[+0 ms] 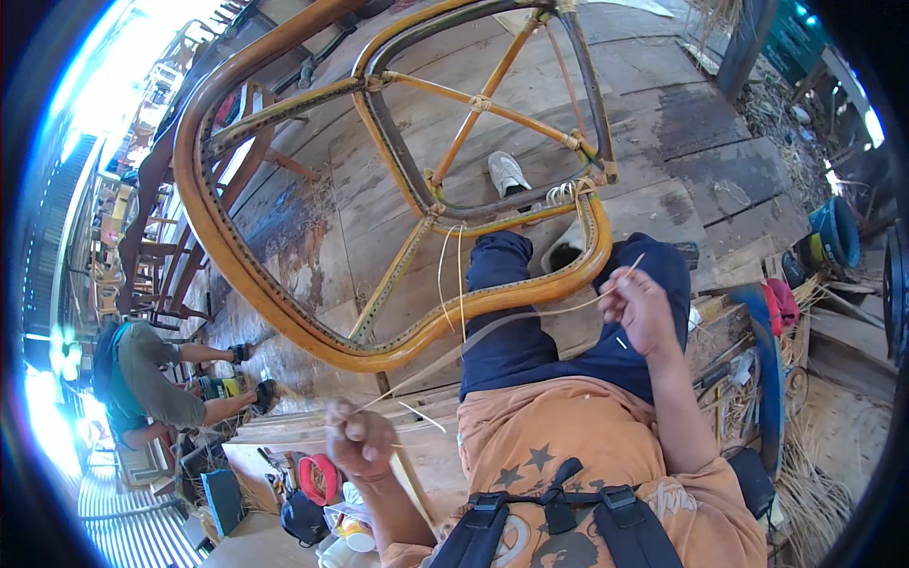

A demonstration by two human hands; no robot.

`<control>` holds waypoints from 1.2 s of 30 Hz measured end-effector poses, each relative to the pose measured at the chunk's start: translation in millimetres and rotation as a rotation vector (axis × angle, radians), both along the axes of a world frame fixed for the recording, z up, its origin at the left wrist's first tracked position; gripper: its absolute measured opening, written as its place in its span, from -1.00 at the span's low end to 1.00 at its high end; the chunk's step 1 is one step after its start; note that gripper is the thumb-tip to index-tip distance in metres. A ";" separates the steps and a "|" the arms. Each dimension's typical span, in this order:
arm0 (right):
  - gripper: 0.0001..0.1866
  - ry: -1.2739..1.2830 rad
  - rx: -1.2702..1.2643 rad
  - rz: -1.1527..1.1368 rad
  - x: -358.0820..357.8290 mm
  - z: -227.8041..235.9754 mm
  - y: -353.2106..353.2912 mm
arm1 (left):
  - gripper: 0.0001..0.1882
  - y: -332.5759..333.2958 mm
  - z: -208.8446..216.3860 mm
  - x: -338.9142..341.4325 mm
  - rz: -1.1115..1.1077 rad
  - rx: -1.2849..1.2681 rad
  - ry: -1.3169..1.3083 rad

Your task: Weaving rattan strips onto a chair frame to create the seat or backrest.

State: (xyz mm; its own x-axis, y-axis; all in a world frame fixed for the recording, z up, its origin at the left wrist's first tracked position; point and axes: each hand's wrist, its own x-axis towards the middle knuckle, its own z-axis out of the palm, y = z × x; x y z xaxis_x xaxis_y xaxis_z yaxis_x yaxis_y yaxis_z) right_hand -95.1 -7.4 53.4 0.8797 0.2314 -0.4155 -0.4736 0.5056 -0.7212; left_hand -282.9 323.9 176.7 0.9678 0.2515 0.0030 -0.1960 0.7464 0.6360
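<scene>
Pinching at both ends, left hand (362, 441) and right hand (640, 314) span a thin cane strip (566, 310) near the curved rattan frame (492, 296)!

A workshop floor (653, 218) of wide, worn wooden boards stretched across the scene, marked by dark stains (701, 118). Along the left stood brown wooden furniture frames (156, 218), with ribbed sheeting (123, 521) at the near left edge. Strong white daylight (118, 52) glared in from the far left. At the far right rose a dark upright post (748, 47); pale, straw-like strips (805, 502) lay heaped at the near right.
</scene>
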 end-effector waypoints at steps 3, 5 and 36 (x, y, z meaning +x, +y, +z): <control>-0.81 -0.105 -0.433 0.485 -15.9 -18.5 15.3 | -0.82 20.1 43.7 -8.2 0.169 0.164 -0.108; -0.82 -0.125 -0.469 0.508 -23.6 -11.1 23.2 | -0.80 37.3 67.0 -31.6 0.264 0.213 -0.159; -0.82 -0.232 -0.223 -0.074 20.8 -40.4 5.7 | -0.69 -50.5 -86.7 -13.2 -0.400 1.544 0.656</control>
